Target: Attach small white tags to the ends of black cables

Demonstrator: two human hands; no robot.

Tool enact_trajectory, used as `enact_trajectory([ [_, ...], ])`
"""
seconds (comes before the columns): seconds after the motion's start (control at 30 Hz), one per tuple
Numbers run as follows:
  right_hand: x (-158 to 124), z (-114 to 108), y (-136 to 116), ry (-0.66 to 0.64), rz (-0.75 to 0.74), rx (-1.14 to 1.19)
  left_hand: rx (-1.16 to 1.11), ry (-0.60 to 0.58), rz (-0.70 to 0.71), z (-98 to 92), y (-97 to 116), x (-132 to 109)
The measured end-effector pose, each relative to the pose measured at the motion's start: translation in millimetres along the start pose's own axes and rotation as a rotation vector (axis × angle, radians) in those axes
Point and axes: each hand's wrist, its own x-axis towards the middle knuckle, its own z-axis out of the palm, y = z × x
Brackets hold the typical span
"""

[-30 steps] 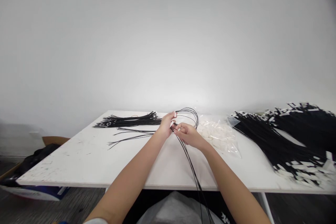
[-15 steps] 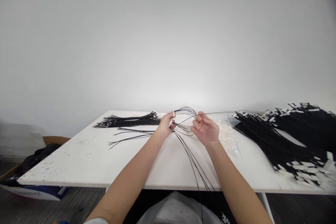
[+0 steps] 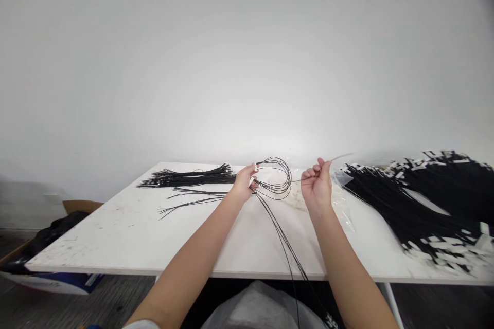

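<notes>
Black wires [image 3: 288,169] curve in a round loop to the right of my left hand [image 3: 243,185]. That hand is closed around white connectors [image 3: 251,182] at the wires' ends. More thin wires from the same bunch trail down past the table's front edge. My right hand [image 3: 317,185] is raised a short way right of the loop, fingers curled in a pinch. A single thin black wire [image 3: 341,156] passes through its fingers, one end sticking out to the right. Its other side runs left toward the loop.
On the white table [image 3: 116,236], a bundle of black wires [image 3: 193,177] lies at the left. Large piles of black wires with white ends [image 3: 386,200] cover the right side. A clear plastic bag [image 3: 341,205] lies behind my right forearm. An open box [image 3: 50,277] stands on the floor, left.
My right hand has moved right, away from the loop, drawing a single wire with it. The loop now shows fully rounded. My left hand has stayed in place.
</notes>
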Motion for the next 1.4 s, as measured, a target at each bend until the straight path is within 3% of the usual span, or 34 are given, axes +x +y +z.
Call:
enact_trajectory([
  [0.13, -5.4, 1.0, 1.7, -0.082, 0.056, -0.21, 0.013, -0.012, 0.021, 0.2, -0.3, -1.5],
  [0.27, -14.3, 3.0, 8.5, -0.167, 0.088, -0.565, 0.057, -0.038, 0.055, -1.3, -2.1, -0.1],
  [0.4, -22.5, 3.1, 15.9, -0.271, -0.123, -0.938, 0.086, -0.082, 0.096, -2.5, -4.2, 1.8],
  [0.53, -25.9, 1.9, 19.4, -0.301, -0.289, -1.146, 0.104, -0.115, 0.12, -1.7, -4.5, 0.6],
  [1.4, -28.5, 3.4, 16.5, -0.367, -0.361, -1.191, 0.117, -0.202, 0.147, 0.1, -2.4, -3.3],
])
